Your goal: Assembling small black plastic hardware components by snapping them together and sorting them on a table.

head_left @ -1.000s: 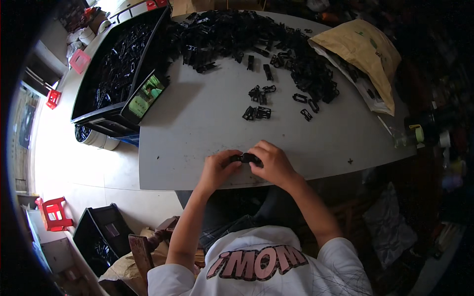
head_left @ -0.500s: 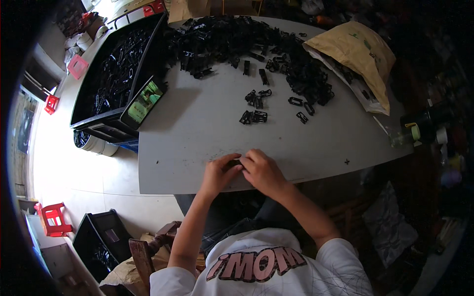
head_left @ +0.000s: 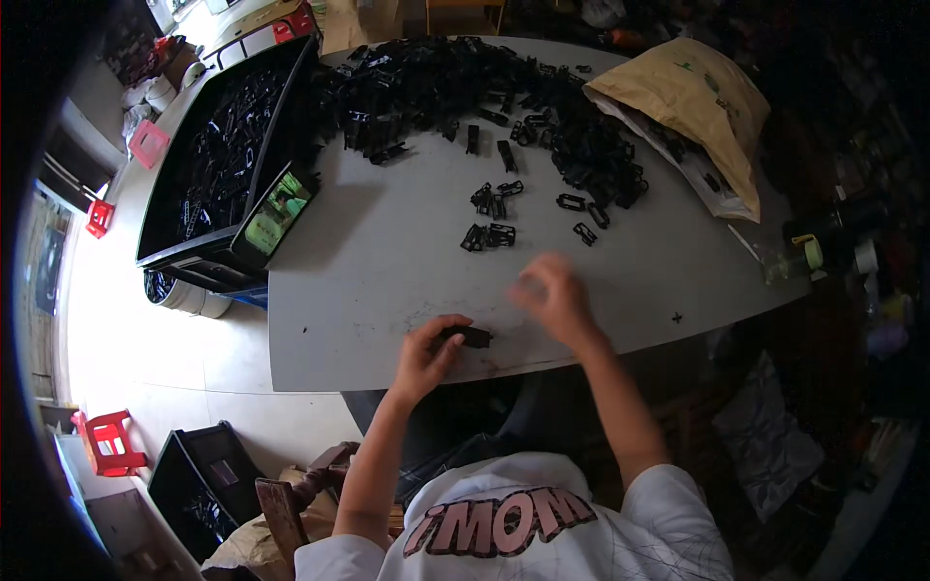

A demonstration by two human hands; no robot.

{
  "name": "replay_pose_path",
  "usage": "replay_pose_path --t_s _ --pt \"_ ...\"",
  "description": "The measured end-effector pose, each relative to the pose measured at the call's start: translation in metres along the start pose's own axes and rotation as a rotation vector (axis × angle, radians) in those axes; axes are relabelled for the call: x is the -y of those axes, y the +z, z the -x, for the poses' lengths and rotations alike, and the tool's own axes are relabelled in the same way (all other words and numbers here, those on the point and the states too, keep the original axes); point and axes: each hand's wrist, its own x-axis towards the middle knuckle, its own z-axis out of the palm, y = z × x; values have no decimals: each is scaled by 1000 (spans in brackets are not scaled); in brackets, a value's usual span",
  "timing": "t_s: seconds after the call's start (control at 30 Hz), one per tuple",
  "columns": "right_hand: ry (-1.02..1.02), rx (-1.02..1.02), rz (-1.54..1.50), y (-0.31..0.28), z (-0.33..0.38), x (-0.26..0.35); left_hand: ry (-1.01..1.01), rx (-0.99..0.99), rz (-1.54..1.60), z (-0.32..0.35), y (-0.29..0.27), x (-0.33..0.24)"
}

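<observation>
My left hand point(head_left: 426, 351) rests near the front edge of the grey table point(head_left: 387, 261) and grips a small black plastic buckle point(head_left: 471, 337). My right hand point(head_left: 552, 295) is blurred in motion above the table, a little further out, fingers apart and nothing seen in it. Beyond it lie a few loose black buckle parts point(head_left: 489, 218). A large heap of black buckle parts point(head_left: 465, 92) covers the far side of the table.
A black crate point(head_left: 223, 165) full of black parts stands at the table's left edge. A tan paper sack point(head_left: 693, 102) lies open at the far right. Red stools point(head_left: 111, 441) and another black crate point(head_left: 208, 474) sit on the floor at left.
Both hands were together on the buckle at the table's front. Now my right hand has let go and moved out toward the loose parts, while my left keeps the buckle.
</observation>
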Motion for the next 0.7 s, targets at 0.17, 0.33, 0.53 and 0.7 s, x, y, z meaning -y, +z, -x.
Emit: replay_pose_path --t_s 0.17,0.33,0.53,0.7 --pt "169 -131 525 -36 -37 -74 -70 30 -86 -3 5 7" --pt "169 -63 -224 -26 -26 -69 -31 23 -200 -1 2 4" --pt "-15 -180 -92 -12 0 -63 -39 -16 -96 -2 3 4" --pt "-39 -298 238 -20 -45 -86 -88 -122 106 -44 -6 10"
